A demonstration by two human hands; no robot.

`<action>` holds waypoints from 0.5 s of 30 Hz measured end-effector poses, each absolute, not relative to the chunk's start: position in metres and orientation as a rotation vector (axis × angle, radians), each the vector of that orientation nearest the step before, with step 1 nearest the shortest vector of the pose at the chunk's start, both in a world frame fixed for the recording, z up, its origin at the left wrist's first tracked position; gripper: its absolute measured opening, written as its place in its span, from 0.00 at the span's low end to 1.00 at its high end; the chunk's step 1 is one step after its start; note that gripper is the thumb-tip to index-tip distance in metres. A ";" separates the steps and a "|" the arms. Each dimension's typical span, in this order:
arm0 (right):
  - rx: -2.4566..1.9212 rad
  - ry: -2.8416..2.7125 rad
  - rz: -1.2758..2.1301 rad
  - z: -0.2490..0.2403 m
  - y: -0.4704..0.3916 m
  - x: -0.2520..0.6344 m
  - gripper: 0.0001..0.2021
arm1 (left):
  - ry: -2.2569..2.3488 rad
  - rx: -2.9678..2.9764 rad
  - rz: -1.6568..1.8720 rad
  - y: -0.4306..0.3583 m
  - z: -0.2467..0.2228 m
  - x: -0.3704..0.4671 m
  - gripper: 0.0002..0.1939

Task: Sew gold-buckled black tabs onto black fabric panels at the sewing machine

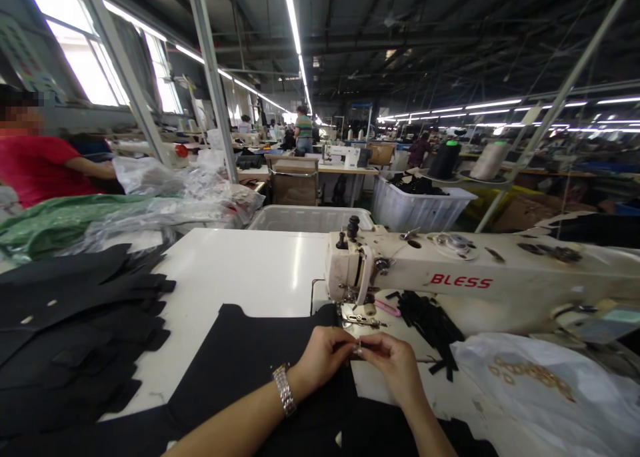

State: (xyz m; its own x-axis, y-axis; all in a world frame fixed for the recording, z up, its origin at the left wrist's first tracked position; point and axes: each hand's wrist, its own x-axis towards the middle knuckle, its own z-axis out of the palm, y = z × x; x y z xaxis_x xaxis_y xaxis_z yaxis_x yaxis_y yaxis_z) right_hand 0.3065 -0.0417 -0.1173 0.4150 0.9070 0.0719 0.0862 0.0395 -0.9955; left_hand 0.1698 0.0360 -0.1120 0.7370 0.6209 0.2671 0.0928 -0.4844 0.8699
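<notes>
My left hand, with a metal watch on its wrist, is closed in a pinch just in front of the sewing machine's needle area. Facing it, my right hand pinches at the same spot. A small gold-coloured piece shows between the meeting fingertips, mostly hidden. Under my left hand and forearm lies a black fabric panel, its edge reaching the presser foot. The cream sewing machine marked BLESS stands beyond my hands. Black strips lie in a heap beside its needle end.
Gold-coloured rings lie on a white plastic bag at the right. Stacked black fabric pieces cover the left. Behind the white table stand plastic bins. A person in red works at the far left.
</notes>
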 end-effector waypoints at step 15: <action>-1.394 -0.819 0.838 -0.120 -0.041 0.308 0.09 | 0.588 1.672 0.627 0.030 -0.109 0.170 0.15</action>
